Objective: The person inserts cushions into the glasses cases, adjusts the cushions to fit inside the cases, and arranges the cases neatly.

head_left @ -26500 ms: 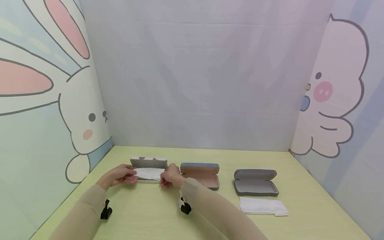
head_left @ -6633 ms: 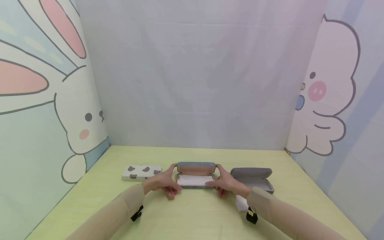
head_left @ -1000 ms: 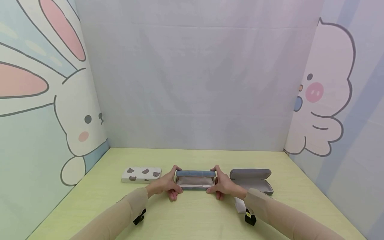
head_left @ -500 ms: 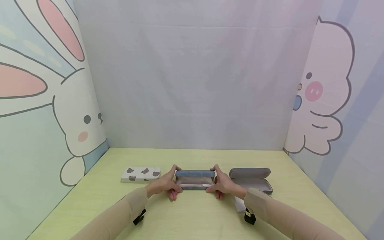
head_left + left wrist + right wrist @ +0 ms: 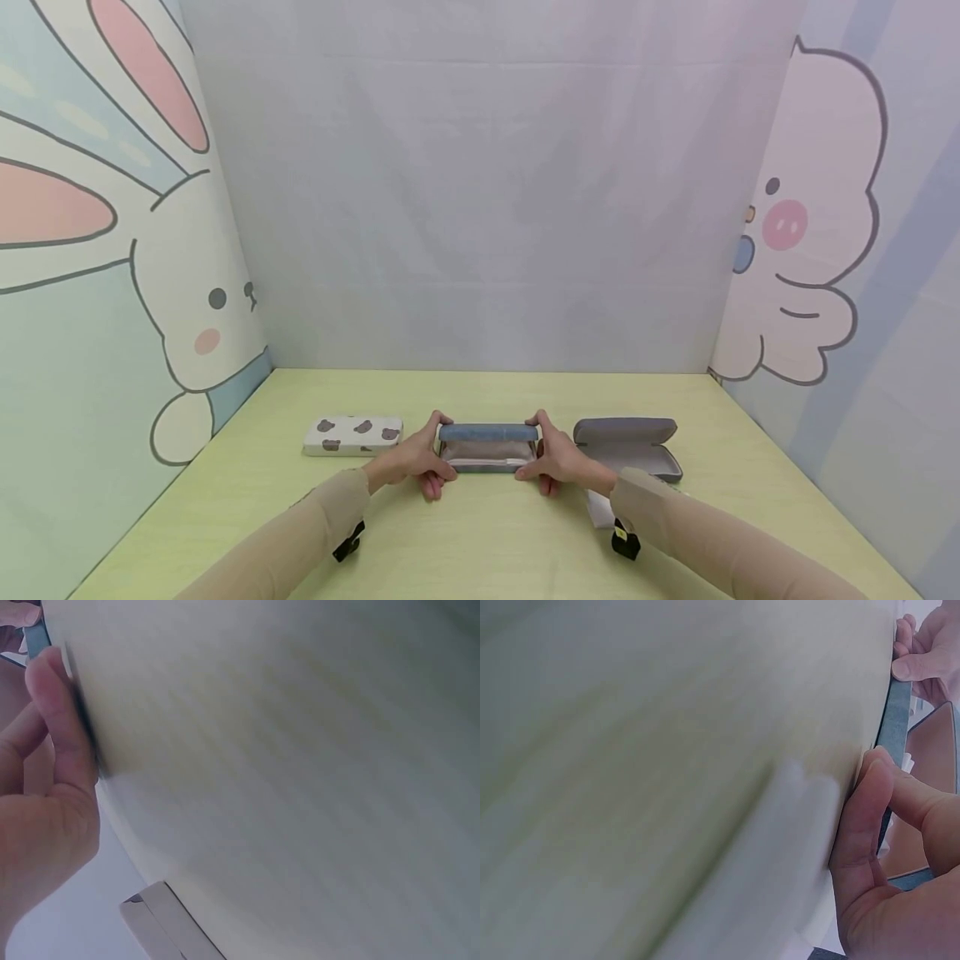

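The yellow-green table [image 5: 487, 550] is spreading beneath everything, with the grey case [image 5: 637, 457] standing open on the right, its lid leaning up along the far side. The blue case [image 5: 487, 432] is sitting in the middle, its lid tilting over the base and leaving a gap on the near side. The white patterned case [image 5: 351, 436] is lying closed on the left. At the blue case's left end the left hand [image 5: 414, 458] is gripping, and at its right end the right hand [image 5: 561, 460] is matching it; both are spanning from far lid edge to near base, fingers bent and parted only as wide as the case. A white folded cloth [image 5: 598, 510] is lying near the grey case, partly hiding beneath the right sleeve. Inside the blue case, white fabric [image 5: 487, 462] is showing close to the near rim, so closing well probably means keeping that edge tucked in, pressing both ends evenly, and keeping the thumbs clear of the seam.
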### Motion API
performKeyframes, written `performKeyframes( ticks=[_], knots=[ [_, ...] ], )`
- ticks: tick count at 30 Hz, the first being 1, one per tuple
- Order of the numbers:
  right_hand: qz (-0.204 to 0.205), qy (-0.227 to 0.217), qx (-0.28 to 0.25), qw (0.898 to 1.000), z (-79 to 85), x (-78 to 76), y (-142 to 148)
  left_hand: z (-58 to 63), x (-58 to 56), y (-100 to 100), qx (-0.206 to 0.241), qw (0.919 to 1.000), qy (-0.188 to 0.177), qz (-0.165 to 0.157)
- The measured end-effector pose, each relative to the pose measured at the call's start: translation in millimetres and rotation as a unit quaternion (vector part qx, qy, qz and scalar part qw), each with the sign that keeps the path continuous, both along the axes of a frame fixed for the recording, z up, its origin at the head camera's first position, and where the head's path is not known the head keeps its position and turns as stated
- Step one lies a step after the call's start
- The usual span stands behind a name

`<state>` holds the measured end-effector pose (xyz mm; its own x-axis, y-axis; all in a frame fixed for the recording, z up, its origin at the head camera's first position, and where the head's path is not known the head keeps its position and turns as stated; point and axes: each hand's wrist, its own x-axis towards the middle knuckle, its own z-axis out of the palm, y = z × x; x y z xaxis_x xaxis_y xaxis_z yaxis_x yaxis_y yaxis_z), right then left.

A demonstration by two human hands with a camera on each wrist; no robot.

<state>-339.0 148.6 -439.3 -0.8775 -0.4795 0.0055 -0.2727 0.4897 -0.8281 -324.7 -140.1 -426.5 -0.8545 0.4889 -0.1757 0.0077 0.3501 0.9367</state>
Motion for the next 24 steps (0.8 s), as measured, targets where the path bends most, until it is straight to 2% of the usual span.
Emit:
performKeyframes(
  ticks=[18, 20, 24],
  knots=[
    [-0.008, 0.015, 0.012, 1.0, 3.1, 5.7, -0.2, 2.9, 4.7, 2.6, -0.016, 0.9997, 0.019, 0.006],
    [-0.008, 0.013, 0.014, 1.0, 6.1, 5.5, 0.1, 5.6, 5.1, 3.4, -0.027, 0.9993, 0.023, 0.008],
    [-0.007, 0.001, 0.005, 1.0, 21.9, 7.7, 3.3, 19.8, 7.1, 5.2, -0.092, 0.9952, 0.028, 0.018]
  ],
)
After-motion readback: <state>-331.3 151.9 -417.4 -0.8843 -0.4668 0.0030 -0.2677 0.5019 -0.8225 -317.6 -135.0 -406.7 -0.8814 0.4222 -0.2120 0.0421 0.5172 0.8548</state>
